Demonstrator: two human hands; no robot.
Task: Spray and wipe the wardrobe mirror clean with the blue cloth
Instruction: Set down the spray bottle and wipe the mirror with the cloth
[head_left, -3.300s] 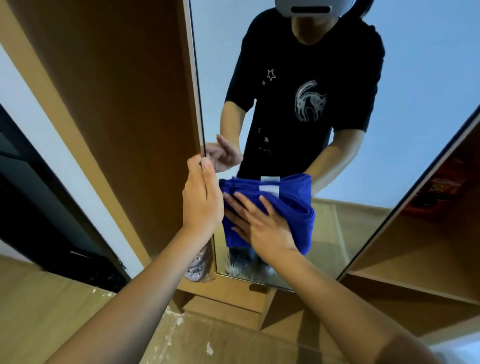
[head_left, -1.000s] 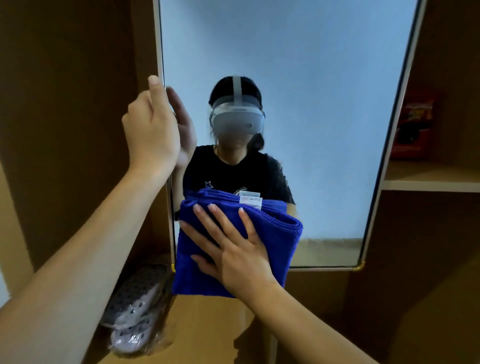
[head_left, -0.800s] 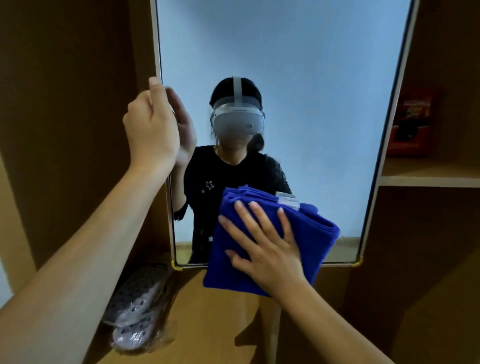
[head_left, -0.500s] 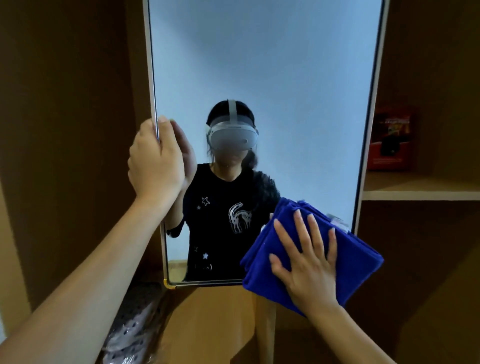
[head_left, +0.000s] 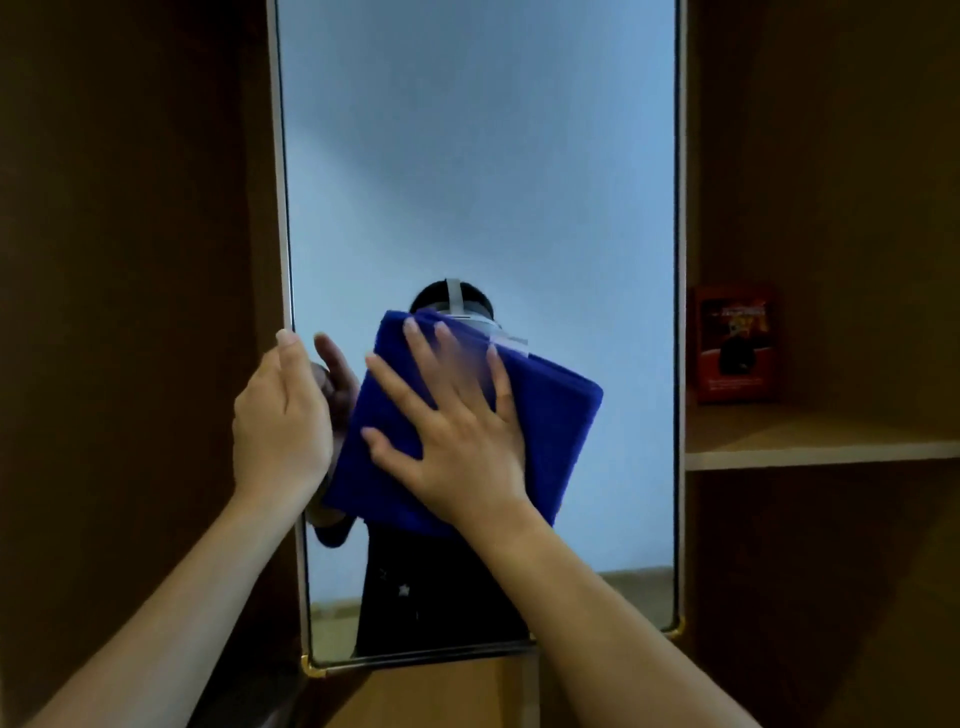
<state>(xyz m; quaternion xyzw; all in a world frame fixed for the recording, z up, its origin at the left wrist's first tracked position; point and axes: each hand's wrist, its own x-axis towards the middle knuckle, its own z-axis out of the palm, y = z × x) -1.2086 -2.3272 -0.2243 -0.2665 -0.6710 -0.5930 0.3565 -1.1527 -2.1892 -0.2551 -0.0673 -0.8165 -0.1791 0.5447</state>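
Right hand (head_left: 457, 441): fingers spread and straight, palm flat against the folded blue cloth (head_left: 550, 431), pressing it onto the wardrobe mirror (head_left: 478, 171). The fingertips are blurred, so their exact placement is uncertain. Left hand (head_left: 280, 421): fingers curled around the mirror's left edge at mid-height, gripping the metal frame (head_left: 284, 208).

The cloth lies over the lower-middle area of the glass, tilted, with its upper corner toward the left and a white label (head_left: 511, 344) near its top edge. It is deep blue and folded into a thick pad.

The mirror is a tall panel in a thin silver frame with brass-coloured caps (head_left: 675, 631) at both bottom corners. The glass reflects a pale wall and the person in a dark shirt. Dark brown wardrobe panels (head_left: 130, 260) flank the mirror. On the right, a wooden shelf (head_left: 821, 441) carries a red box (head_left: 735, 343), standing upright just beside the mirror frame.
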